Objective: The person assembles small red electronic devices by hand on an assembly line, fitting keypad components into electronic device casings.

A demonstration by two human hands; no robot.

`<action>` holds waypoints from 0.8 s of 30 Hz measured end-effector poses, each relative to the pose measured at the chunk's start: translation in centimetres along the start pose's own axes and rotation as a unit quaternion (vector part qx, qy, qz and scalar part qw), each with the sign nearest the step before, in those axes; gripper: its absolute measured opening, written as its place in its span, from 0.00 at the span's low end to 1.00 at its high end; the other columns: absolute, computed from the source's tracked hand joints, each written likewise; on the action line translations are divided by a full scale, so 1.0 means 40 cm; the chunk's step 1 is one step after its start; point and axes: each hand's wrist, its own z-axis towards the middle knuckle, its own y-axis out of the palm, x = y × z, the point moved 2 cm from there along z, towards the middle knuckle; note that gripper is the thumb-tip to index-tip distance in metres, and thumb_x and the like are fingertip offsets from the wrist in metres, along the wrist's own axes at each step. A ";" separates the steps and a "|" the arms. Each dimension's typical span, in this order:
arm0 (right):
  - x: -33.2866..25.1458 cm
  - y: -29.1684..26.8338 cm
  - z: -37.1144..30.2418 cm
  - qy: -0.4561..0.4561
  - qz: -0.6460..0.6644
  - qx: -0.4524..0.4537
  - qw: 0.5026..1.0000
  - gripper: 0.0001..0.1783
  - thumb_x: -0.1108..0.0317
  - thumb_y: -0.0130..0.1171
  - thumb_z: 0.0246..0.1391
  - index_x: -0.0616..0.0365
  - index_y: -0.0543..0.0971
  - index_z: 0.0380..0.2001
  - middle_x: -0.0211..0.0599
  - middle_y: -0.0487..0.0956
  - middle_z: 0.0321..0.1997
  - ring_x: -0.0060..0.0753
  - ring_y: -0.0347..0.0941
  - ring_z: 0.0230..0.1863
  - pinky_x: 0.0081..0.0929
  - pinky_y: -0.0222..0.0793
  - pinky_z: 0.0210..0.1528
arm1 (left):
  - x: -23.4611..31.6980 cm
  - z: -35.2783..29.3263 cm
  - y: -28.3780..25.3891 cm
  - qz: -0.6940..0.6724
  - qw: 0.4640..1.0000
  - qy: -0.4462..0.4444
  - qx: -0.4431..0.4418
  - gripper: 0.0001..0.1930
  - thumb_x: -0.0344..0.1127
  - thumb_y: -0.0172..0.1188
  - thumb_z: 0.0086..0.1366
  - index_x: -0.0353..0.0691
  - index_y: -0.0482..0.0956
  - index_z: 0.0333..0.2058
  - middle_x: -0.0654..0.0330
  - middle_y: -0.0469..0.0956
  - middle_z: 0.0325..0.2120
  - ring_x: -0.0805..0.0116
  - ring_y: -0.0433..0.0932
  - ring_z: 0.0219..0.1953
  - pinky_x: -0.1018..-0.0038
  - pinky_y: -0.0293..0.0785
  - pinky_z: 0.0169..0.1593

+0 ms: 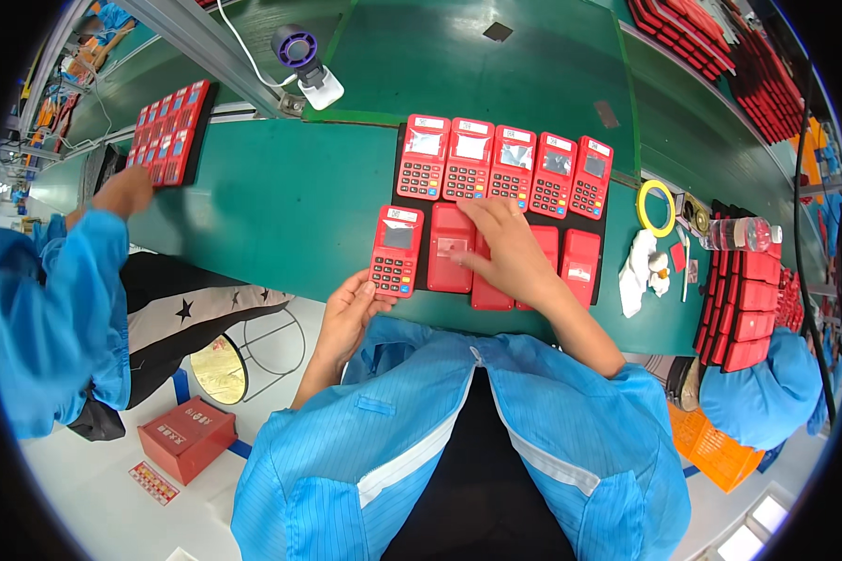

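red card machine (397,254) is beside a face-down machine (449,271), its low left edge pinched by the left hand (354,304). the right hand (510,248) is spread over that one. pinched one looks light, hard, maybe slippery; hold its sides.

Card machines (514,173), red, six face-up: white label (402,215) above each screen, dark print too small to read; keys marked, likewise tiny. Red box (187,439): white characters. Floor sign (154,482): red-and-yellow, print illegible.
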 end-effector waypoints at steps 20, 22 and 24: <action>-0.025 0.059 -0.043 0.009 -0.095 -0.090 0.991 0.70 0.51 0.82 0.24 0.59 0.54 0.71 0.59 0.57 0.67 0.64 0.50 0.69 0.60 0.40 0.71 | 0.041 0.030 0.045 0.264 0.953 0.080 0.124 0.20 0.31 0.54 0.73 0.34 0.70 0.61 0.65 0.77 0.23 0.82 0.70 0.23 0.83 0.67 0.28; -0.034 0.045 -0.042 0.011 -0.064 -0.065 0.996 0.70 0.52 0.82 0.23 0.60 0.54 0.70 0.58 0.56 0.67 0.63 0.50 0.69 0.60 0.41 0.71 | 0.055 0.035 0.072 0.216 0.959 0.142 0.117 0.18 0.31 0.52 0.74 0.34 0.72 0.59 0.65 0.78 0.27 0.83 0.69 0.25 0.84 0.66 0.30; -0.051 0.018 -0.035 0.005 -0.030 -0.044 0.999 0.70 0.53 0.82 0.23 0.60 0.54 0.70 0.57 0.56 0.67 0.63 0.50 0.69 0.59 0.42 0.70 | 0.047 0.043 0.091 0.191 0.965 0.162 0.079 0.18 0.35 0.48 0.76 0.34 0.71 0.60 0.62 0.78 0.32 0.80 0.72 0.29 0.82 0.70 0.33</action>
